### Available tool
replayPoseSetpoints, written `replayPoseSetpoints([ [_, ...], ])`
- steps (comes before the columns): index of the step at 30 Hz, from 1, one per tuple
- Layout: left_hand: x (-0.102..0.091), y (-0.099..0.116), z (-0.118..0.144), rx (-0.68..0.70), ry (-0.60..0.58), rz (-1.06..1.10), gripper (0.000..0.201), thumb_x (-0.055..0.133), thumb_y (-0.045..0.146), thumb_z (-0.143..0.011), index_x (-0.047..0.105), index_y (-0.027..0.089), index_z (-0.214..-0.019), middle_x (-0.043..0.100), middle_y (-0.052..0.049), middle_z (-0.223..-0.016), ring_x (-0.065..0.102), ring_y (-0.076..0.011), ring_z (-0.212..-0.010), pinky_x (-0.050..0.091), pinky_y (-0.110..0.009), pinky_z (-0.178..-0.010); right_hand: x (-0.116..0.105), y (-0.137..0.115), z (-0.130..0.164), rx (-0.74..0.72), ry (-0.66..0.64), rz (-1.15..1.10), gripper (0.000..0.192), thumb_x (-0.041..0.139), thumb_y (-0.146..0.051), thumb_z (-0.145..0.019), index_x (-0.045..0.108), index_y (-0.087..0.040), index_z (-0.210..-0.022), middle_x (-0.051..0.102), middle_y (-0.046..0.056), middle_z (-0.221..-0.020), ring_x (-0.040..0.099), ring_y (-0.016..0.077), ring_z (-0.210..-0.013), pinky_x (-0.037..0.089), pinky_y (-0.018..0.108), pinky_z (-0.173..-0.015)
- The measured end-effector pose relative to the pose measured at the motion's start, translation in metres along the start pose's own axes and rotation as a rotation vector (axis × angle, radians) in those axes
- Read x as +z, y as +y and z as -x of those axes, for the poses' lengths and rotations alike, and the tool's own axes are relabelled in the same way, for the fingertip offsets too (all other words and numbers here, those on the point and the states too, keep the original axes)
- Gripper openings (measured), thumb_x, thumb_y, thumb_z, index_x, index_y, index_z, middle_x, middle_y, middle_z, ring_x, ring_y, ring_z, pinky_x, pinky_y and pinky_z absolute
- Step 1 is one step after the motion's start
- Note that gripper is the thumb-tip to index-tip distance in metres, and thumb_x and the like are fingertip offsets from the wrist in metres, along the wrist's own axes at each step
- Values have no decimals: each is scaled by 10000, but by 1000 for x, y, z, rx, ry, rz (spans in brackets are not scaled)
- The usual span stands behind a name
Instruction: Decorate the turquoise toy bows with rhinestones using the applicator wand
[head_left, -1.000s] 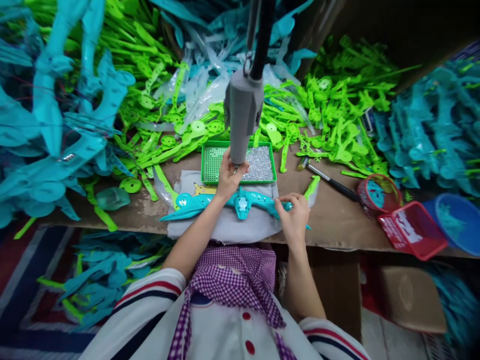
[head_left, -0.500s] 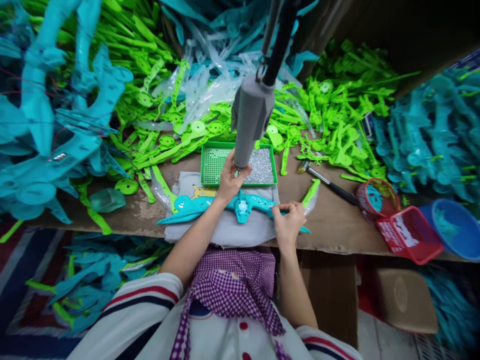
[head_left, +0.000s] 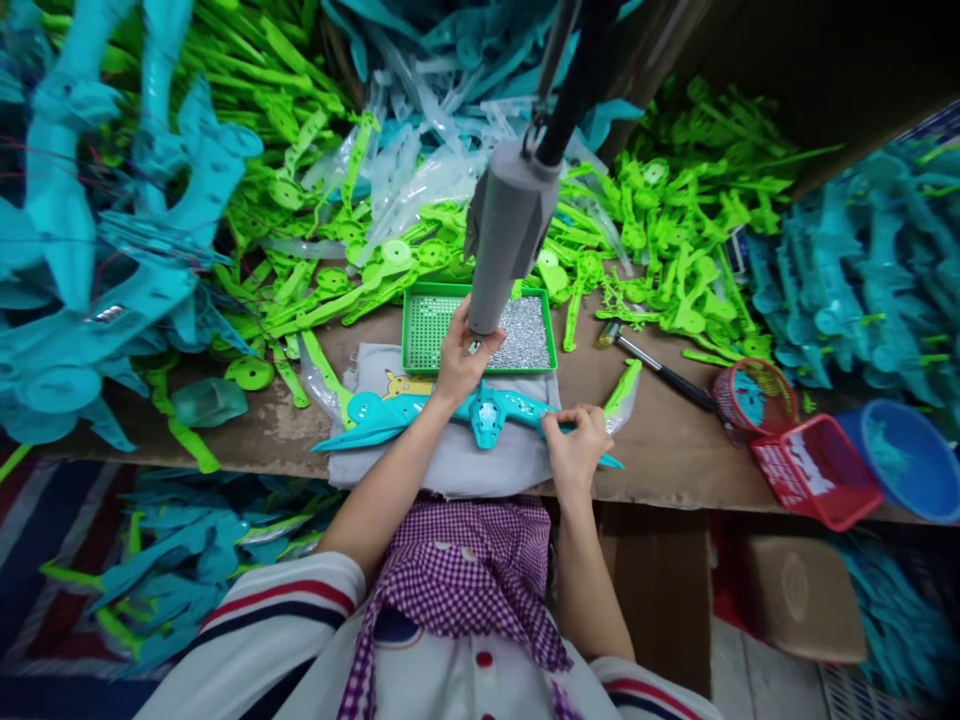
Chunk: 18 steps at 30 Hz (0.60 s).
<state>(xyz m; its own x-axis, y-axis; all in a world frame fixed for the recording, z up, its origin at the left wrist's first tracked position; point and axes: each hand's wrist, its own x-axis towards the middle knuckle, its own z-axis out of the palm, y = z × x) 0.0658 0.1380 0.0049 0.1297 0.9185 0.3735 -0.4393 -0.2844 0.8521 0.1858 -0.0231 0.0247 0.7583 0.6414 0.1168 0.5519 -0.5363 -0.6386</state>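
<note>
A grey hanging electric screwdriver (head_left: 510, 235) points down over the table, and the fingers of my left hand (head_left: 463, 360) are closed around its lower end. Beneath it lies a turquoise plastic winged part (head_left: 487, 412), a toy bird or plane shape, spread across a folded grey cloth (head_left: 450, 465). My right hand (head_left: 579, 450) pinches at the right wing, close to its tip. Whether a small piece is also between those fingers is hidden. Just behind the part, a green tray (head_left: 406, 330) has a perforated left half and many small silvery screws (head_left: 525, 335) on its right.
Bright green plastic pieces (head_left: 675, 230) heap along the back, with clear ones (head_left: 420, 180) among them. Turquoise parts (head_left: 67, 330) pile high at left and right. A hammer (head_left: 660, 365), red baskets (head_left: 817, 470) and a blue basin (head_left: 911, 460) sit on the right.
Both hands keep their places on the screwdriver and the winged part. The screwdriver's upper end has swung slightly to the right; the view has shifted a little.
</note>
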Motion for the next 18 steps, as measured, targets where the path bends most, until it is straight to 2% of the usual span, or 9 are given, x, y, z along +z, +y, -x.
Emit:
replayPoseSetpoints([
  [9,-1,-1,0,-8,9,15,543,798,378,-841,575,388,-1336,642,-6,-963,607,-139,-766,528,-306,-703,2,1,0,-31,11,19,239,572,-369,-743,518,-212,-571,613,34,-847,585,246,-939,308,450,-969],
  [14,-1,-3,1,2,21,31,521,811,358,-832,593,378,-1305,650,1,-957,612,-127,-769,521,-285,-705,0,0,0,-50,-45,48,227,560,-380,-759,583,-206,-616,643,42,-917,591,253,-987,293,458,-973],
  [18,-2,-6,1,-2,31,10,515,810,377,-829,595,369,-1297,662,-7,-987,626,-140,-794,535,-305,-732,-1,1,0,-60,6,5,212,540,-359,-756,580,-206,-617,622,46,-902,593,239,-946,337,428,-937],
])
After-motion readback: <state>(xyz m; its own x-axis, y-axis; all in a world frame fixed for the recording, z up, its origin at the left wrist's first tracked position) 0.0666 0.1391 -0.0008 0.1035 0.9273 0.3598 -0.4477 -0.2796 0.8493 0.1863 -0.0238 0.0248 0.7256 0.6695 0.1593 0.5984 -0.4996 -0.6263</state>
